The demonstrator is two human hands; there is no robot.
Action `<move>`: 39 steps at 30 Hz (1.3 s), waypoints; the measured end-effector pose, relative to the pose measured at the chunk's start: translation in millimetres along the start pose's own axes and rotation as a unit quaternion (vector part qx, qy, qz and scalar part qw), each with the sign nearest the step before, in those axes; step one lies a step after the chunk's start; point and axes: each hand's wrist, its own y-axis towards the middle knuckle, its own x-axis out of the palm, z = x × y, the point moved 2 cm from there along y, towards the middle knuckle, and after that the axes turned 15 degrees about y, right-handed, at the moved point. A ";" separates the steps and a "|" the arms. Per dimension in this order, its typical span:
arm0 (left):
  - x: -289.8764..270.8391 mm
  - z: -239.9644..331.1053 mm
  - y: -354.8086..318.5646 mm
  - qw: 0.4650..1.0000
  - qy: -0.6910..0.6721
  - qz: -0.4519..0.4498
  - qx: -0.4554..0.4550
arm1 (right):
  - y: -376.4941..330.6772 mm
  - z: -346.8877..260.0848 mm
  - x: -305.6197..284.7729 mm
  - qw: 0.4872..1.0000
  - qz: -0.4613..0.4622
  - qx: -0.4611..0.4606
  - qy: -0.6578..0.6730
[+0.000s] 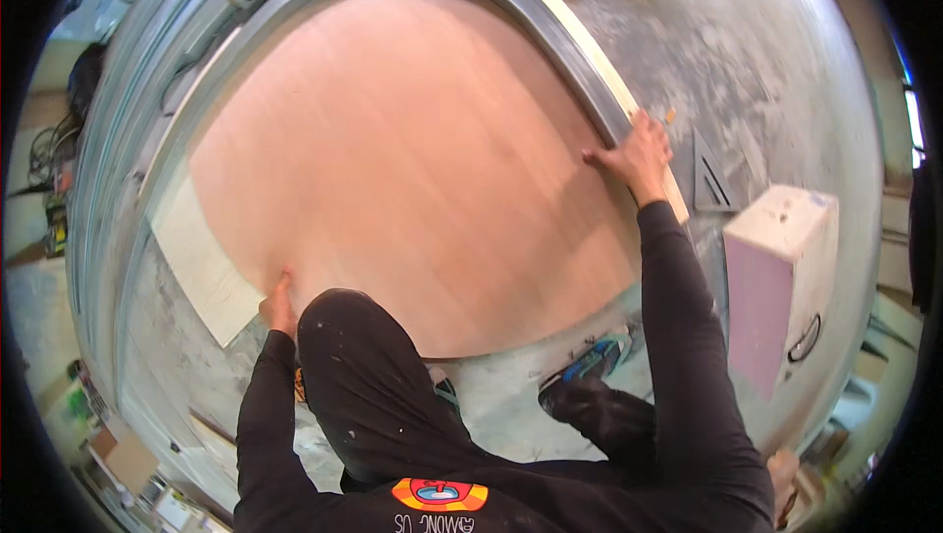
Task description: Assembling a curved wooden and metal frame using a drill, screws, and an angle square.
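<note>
The right hand (637,157) is spread wide across a smooth grey metal strip (570,66) and the pale wooden strip (596,61) beside it, its thumb reaching inward over the reddish, wood-grained panel (413,160) that lies between both hands. The left hand (282,305) touches the panel's edge, thumb on top (its fingers are partly hidden, so I cannot tell whether it grips). Just right of that hand, a dark-trousered knee (359,356) blocks part of the panel; a pale board (206,263) lies to its left. Beyond the right hand are a slotted triangular plate (712,179) and a white-and-lilac block (781,224).
</note>
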 end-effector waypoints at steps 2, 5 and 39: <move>-6.7 14.3 -15.4 1.000 -0.014 -0.006 -0.005 | -2.7 -0.6 -2.1 1.000 0.006 -0.004 0.001; -18.4 10.8 -10.0 0.996 0.083 0.025 -0.013 | -3.7 -7.0 -0.4 1.000 0.007 -0.016 0.017; 32.3 -26.0 20.0 0.982 -0.151 -0.109 0.028 | 2.7 -1.4 6.4 1.000 -0.002 -0.005 -0.005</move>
